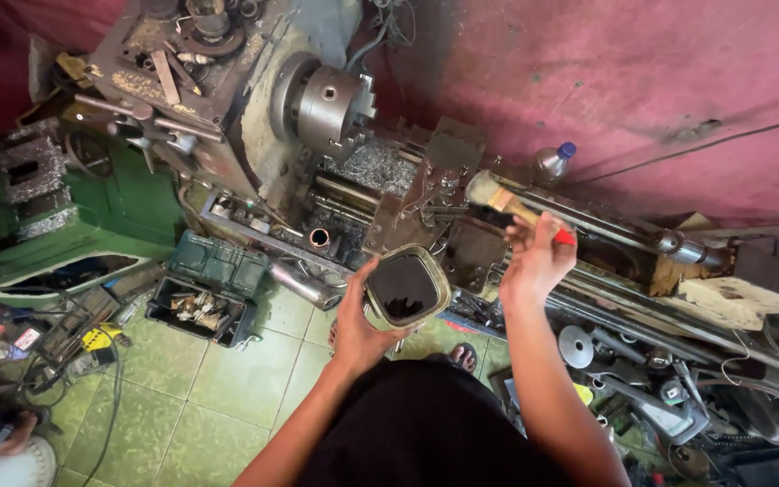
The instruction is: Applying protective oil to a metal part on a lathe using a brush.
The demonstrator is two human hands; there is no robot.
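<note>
My arms are bare from the elbows down to my left hand (354,330) and right hand (535,260), with no gloves, rings or watch showing. I wear a black garment over my lap, and a sandal strap crosses my foot (463,357).

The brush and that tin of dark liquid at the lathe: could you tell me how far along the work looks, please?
Done: the left hand already holds the open tin, dark liquid showing inside. In hand: the right hand holds a paintbrush over the lathe carriage. Left: metal chips cover the bed below the empty chuck; whether anything is coated cannot be told.
</note>
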